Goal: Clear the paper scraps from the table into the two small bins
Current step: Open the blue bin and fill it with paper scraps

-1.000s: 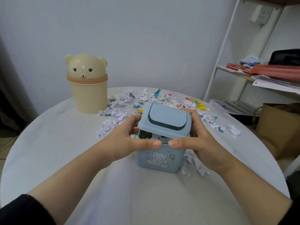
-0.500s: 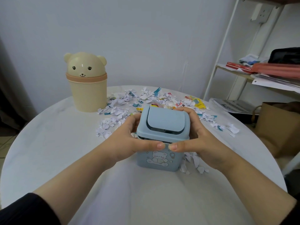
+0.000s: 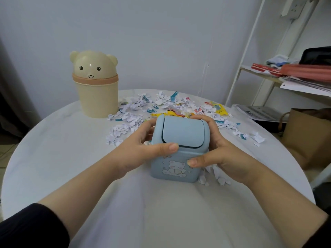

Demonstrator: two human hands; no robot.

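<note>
From my head camera I see my two hands around the little blue bin (image 3: 176,169). It stands on the white surface (image 3: 71,158), right in front of me. My left hand (image 3: 141,149) grips the blue bin on its left side, with my thumb lying along the front edge of the lid (image 3: 182,133). My right hand (image 3: 220,156) grips the right side, with my thumb on the front wall just above the bear picture.

A second ago the lid was tipped up at the front, and I could see a dark gap under it. Now the gap is gone and the lid sits flat. My right thumb has slid down from the lid's edge to the wall.

I think this means the blue bin is closed again. But lots of paper scraps (image 3: 129,120) lie in a heap behind it, and a few lie touching its right side. The bear bin (image 3: 95,90) stands at the back left, with its top on and scraps just beside it. So I think most of the clearing is not done yet.
</note>
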